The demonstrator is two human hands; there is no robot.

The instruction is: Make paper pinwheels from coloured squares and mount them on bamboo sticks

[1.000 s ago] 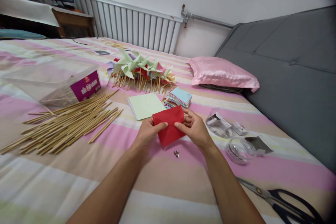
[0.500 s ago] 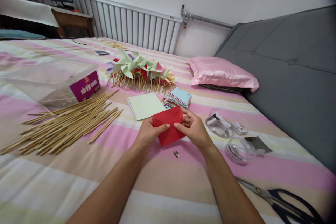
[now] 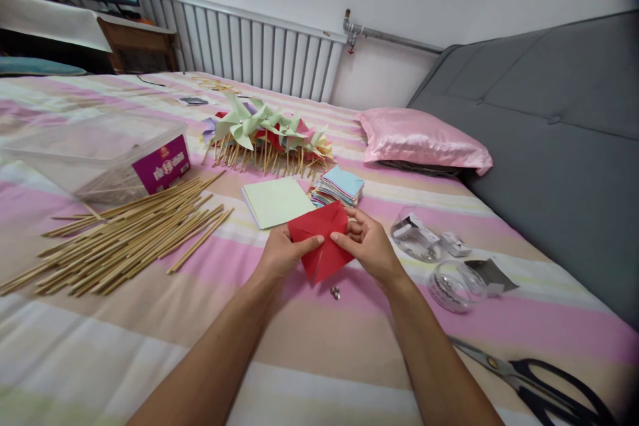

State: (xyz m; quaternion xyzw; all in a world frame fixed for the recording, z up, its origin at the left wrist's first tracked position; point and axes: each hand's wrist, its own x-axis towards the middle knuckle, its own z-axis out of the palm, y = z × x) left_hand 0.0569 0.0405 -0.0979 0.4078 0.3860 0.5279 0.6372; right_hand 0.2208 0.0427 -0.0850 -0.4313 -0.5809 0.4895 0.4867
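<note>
Both my hands hold a square of red paper (image 3: 322,263) with slits running in from its corners. My left hand (image 3: 280,249) grips its left side, thumb on top and fingers hidden beneath. On the right side my right hand (image 3: 370,243) pinches the sheet, its thumb near the centre and its fingers curled behind the edge. Just below the paper lies a small cluster of metal pins (image 3: 335,293) on the striped bedspread (image 3: 319,353). Beyond the paper are a stack of pale green paper squares (image 3: 277,203) and a stack of coloured squares (image 3: 342,184) topped with blue.
Finished pinwheels (image 3: 269,126) stand bunched at the back. To the left lie many wooden sticks (image 3: 144,233) beside a clear plastic box (image 3: 100,153). At right are round clear containers (image 3: 456,286), scissors (image 3: 514,373) and a pink pillow (image 3: 424,140).
The lower part of the red paper has opened out slightly, so its lower slit now shows and its bottom corner reaches a little lower. Both hands stay nearly in place.
</note>
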